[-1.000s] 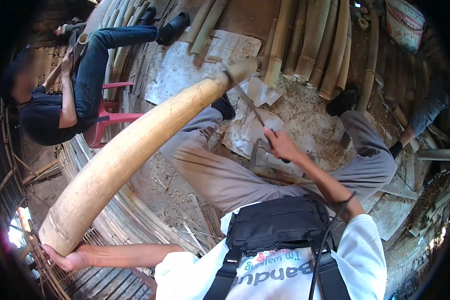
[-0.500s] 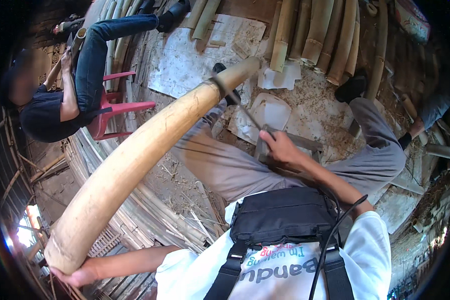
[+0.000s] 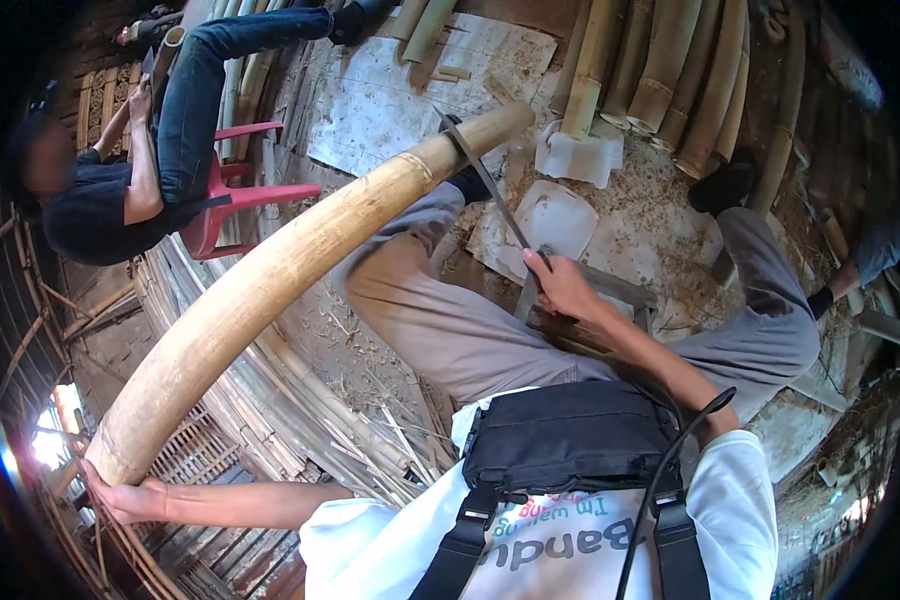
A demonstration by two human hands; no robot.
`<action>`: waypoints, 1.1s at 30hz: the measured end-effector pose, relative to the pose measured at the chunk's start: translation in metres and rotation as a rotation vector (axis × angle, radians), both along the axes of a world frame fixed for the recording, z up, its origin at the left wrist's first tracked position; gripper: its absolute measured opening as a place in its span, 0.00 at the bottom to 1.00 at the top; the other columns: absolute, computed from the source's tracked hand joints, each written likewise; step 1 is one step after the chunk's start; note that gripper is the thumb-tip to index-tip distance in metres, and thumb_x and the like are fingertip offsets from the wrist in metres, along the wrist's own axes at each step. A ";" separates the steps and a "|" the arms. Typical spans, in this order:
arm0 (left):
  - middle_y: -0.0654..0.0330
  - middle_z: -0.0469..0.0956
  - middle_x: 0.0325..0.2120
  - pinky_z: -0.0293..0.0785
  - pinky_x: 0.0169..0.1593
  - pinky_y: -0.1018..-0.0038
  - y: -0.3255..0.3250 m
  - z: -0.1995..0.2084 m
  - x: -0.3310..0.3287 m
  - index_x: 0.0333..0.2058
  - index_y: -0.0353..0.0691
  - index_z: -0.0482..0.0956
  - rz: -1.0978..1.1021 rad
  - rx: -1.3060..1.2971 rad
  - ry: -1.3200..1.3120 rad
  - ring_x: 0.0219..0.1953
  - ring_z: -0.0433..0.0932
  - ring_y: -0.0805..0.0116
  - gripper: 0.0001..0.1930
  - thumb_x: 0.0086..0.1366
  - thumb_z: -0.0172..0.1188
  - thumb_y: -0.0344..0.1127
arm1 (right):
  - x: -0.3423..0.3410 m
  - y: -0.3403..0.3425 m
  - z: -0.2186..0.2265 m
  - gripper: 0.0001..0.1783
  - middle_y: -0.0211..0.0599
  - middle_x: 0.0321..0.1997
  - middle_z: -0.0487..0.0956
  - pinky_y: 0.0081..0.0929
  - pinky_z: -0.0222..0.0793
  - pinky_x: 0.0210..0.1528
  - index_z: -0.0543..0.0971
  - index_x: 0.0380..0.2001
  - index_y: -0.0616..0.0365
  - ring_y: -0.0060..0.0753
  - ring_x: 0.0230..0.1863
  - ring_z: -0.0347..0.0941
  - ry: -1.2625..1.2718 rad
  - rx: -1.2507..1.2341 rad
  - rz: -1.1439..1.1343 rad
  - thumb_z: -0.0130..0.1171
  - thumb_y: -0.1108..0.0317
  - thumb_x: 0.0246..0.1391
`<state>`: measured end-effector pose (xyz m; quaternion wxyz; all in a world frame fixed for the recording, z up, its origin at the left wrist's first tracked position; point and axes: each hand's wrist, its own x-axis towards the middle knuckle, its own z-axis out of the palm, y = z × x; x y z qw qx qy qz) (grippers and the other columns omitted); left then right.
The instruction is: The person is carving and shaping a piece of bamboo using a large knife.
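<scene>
A long, thick bamboo pole (image 3: pixel 270 270) slants from the lower left up to the middle of the view, over my left leg. My left hand (image 3: pixel 128 500) is closed around its near end, with some fingers hidden beneath it. My right hand (image 3: pixel 568 288) grips the dark handle of a long-bladed knife (image 3: pixel 507 215). The blade lies across the pole close to its far end, just past a node ring, with the tip sticking out beyond the far side.
At the left, a person (image 3: pixel 100 190) sits on a red plastic chair (image 3: pixel 235 205), holding a bamboo piece. Several bamboo poles (image 3: pixel 660 75) lie at the far right. Split strips (image 3: pixel 290 410) pile beneath my pole. A white sheet (image 3: pixel 390 110) and shavings cover parts of the floor.
The knife blade has shifted along the pole toward its far end, and its tip now reaches further past it. My left hand and the pole's near end have risen slightly in view.
</scene>
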<state>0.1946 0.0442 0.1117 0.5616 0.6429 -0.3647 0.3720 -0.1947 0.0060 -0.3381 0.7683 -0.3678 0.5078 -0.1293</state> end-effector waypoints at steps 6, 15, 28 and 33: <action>0.46 0.80 0.39 0.78 0.45 0.65 -0.001 0.008 0.010 0.33 0.24 0.81 -0.190 -0.118 0.059 0.39 0.80 0.56 0.13 0.55 0.65 0.31 | -0.009 0.005 0.006 0.42 0.41 0.11 0.68 0.41 0.63 0.26 0.71 0.12 0.70 0.38 0.16 0.63 -0.024 -0.298 0.198 0.45 0.36 0.59; 0.35 0.75 0.45 0.68 0.57 0.50 0.012 -0.011 -0.010 0.42 0.19 0.76 -0.312 -0.252 -0.025 0.48 0.76 0.42 0.26 0.55 0.55 0.42 | -0.046 -0.011 0.036 0.39 0.34 0.09 0.67 0.34 0.64 0.21 0.73 0.13 0.63 0.31 0.13 0.66 0.106 -0.135 0.129 0.45 0.36 0.60; 0.36 0.77 0.42 0.70 0.54 0.51 0.040 0.014 0.029 0.37 0.24 0.80 -0.679 -0.412 -0.151 0.45 0.77 0.43 0.22 0.50 0.55 0.39 | -0.035 -0.015 0.006 0.39 0.34 0.09 0.66 0.31 0.60 0.15 0.70 0.13 0.64 0.28 0.09 0.63 0.061 0.023 -0.023 0.44 0.36 0.60; 0.44 0.80 0.38 0.74 0.48 0.58 0.026 -0.002 0.022 0.32 0.28 0.82 -0.627 -0.418 -0.202 0.41 0.79 0.51 0.17 0.50 0.57 0.38 | -0.033 0.021 0.046 0.38 0.34 0.10 0.67 0.34 0.61 0.21 0.70 0.12 0.63 0.28 0.14 0.63 -0.070 -0.240 0.194 0.43 0.39 0.62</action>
